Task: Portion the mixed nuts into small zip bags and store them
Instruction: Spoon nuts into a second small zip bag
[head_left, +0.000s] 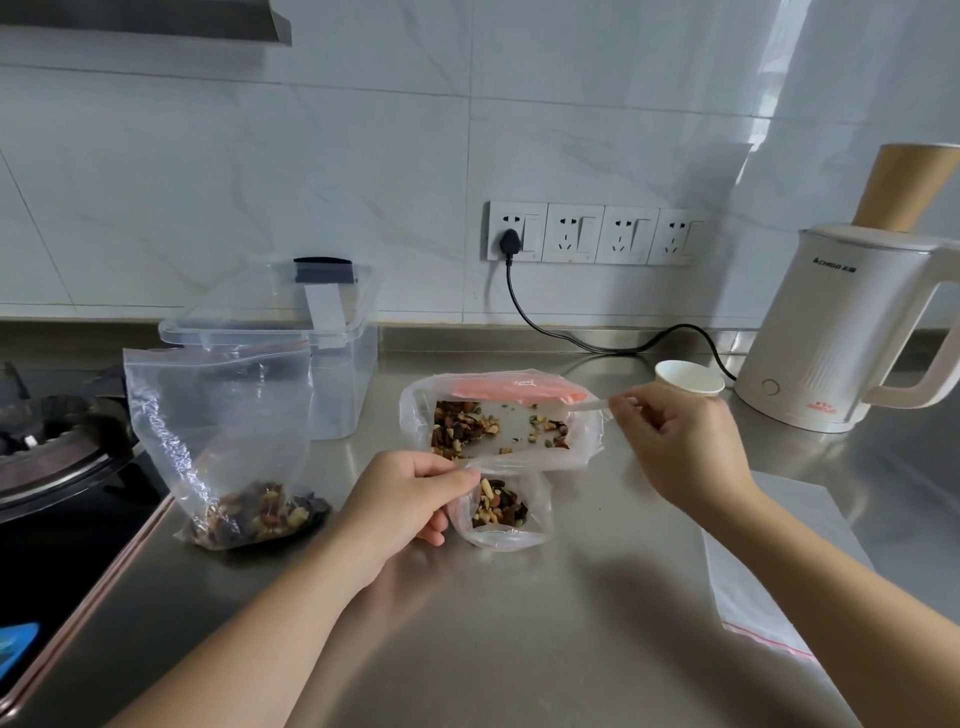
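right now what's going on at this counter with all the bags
A person is portioning mixed nuts. The left hand pinches open a small zip bag already partly filled. The right hand holds a white spoon reaching into the tray of nuts, which sits in a plastic bag. Another bag with nuts stands at left, before a clear storage box.

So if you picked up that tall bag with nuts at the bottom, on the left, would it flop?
Probably. The tall bag is thin clear film, creased, so its empty upper part would likely fold. The nuts sit low, so it should hang bottom-heavy and feel light.
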